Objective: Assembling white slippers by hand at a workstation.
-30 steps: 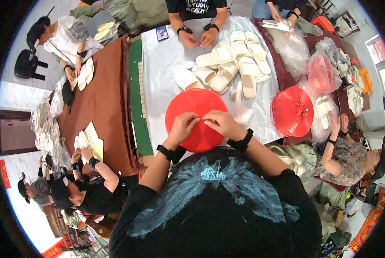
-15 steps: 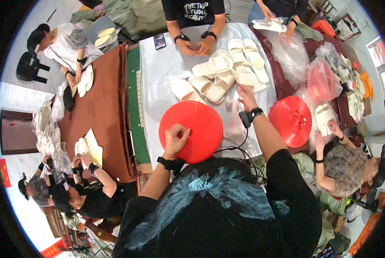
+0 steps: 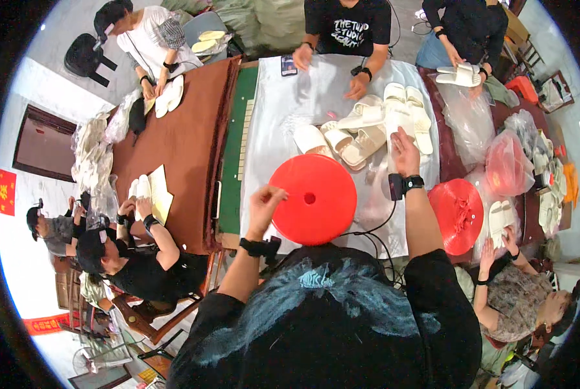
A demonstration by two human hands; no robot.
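A round red stool top (image 3: pixel 316 223) with a small hole in its middle stands in front of me at the table. At its left rim is my left hand (image 3: pixel 262 209), thumb and fingertips pinched together; anything between them is too small to make out. My right hand (image 3: pixel 404 155) is open with fingers stretched out, at the near edge of a pile of cream slippers (image 3: pixel 366 146). One cream slipper (image 3: pixel 399 118) lies just beyond its fingertips. The slippers overlap one another on a white-covered table (image 3: pixel 273 97). Both my wrists wear black bands.
Right of my forearm stands another red round stool top (image 3: pixel 442 217) with red scraps on it. Black cables (image 3: pixel 374 235) run beside my right arm. Across the table are a co-worker's hands (image 3: pixel 358 84) and a phone (image 3: pixel 290 65). Other people handle slippers at a brown table (image 3: pixel 173 146) and on the right.
My right hand has come away from the slipper it held, and its fingers have opened. My left hand has moved from over the stool's middle to its left rim. The co-worker's hands have parted.
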